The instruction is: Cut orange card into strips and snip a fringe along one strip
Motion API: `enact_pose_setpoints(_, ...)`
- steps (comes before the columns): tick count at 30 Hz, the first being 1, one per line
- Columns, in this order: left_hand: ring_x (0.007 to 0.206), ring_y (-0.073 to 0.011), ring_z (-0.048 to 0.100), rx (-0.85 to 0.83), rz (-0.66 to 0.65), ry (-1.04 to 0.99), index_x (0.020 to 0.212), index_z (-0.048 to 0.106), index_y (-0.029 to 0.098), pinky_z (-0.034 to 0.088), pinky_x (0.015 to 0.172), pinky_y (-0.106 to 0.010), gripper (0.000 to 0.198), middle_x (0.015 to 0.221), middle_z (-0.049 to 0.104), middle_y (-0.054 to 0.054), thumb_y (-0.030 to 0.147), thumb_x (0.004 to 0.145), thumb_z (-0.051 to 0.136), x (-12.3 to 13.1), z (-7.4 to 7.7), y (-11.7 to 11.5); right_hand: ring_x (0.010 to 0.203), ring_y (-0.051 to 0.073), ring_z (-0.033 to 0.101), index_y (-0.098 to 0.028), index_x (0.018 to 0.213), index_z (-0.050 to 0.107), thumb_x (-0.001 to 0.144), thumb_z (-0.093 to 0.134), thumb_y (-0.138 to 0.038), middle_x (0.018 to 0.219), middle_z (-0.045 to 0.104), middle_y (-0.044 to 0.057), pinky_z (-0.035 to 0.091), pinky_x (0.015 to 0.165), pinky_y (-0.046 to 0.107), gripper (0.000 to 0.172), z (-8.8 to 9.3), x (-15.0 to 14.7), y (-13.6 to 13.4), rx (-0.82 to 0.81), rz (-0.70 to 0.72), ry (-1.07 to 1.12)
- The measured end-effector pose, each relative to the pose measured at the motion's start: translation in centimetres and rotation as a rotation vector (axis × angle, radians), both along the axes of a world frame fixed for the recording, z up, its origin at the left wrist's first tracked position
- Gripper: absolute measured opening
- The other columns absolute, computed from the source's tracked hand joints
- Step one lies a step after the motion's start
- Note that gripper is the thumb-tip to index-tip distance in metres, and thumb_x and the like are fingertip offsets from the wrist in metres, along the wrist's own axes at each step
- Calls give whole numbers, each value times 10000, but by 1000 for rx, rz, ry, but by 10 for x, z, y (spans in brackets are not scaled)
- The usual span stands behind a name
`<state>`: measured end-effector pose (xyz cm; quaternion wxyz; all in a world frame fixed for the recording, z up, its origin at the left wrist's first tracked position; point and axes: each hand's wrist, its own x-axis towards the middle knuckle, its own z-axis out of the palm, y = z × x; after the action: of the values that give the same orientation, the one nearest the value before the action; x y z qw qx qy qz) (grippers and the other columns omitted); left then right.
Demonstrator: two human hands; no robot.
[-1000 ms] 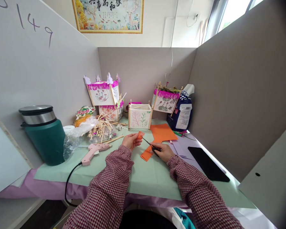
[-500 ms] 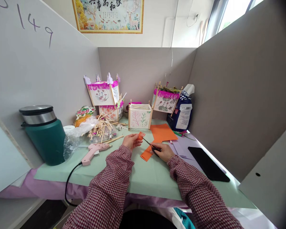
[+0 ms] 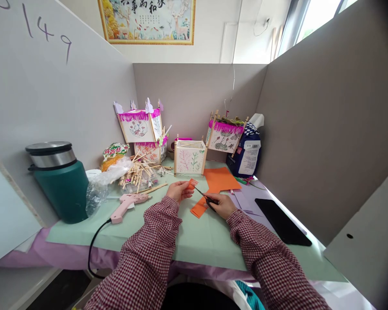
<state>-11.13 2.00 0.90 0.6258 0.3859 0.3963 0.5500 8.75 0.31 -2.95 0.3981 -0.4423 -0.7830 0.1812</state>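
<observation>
My left hand (image 3: 180, 191) pinches a small strip of orange paper (image 3: 192, 184) whose edge is cut into a fringe. In my right hand (image 3: 224, 205) is a pair of black-handled scissors (image 3: 210, 200), fingers wrapped round the loops. The scissor tips meet the fringed edge; whether the blades are parted is too small to tell. Beneath the scissors lies an orange strip (image 3: 198, 209) on the green table cover. A larger orange sheet (image 3: 222, 178) rests just behind. Beyond my hands stands a white paper lantern box (image 3: 190, 158) with stick corners and drawn plants.
A pink glue gun (image 3: 128, 206) with a black cord lies left, near a green tumbler (image 3: 60, 185). Wooden sticks (image 3: 139, 172) are heaped behind. Fringed lanterns (image 3: 139, 127) stand at back left, another (image 3: 225, 137) hangs right. A black phone-like slab (image 3: 282, 221) lies right.
Almost nothing differs. Both hands, the fringed orange strip and the scissors stay in nearly the same place.
</observation>
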Motion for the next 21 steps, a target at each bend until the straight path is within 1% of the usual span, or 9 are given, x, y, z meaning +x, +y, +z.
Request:
enact_pose_setpoints(5,498,-122,613,3,0,1,801,528,100,485,456,-225,29,691,656,-75,123,789,540,0,-1,1,834,169,636,-229,1027,645,677,589,-220,975,675,16,502,753,274,355,0,0,0,14,-11,-7)
enact_pose_setpoints(15,490,-119,610,-3,-8,14,783,534,104,488,462,-225,57,688,660,-80,138,767,576,1,-1,-1,789,161,640,-227,1034,641,674,596,-234,951,681,14,507,712,261,363,1,-1,-1,4,-2,-6)
enact_pose_setpoints(21,491,-121,611,-3,-9,20,783,535,104,489,465,-225,76,683,660,-78,145,758,593,1,-1,0,823,160,635,-223,1043,637,678,582,-209,970,676,15,503,742,263,369,-1,0,0,7,-17,-18)
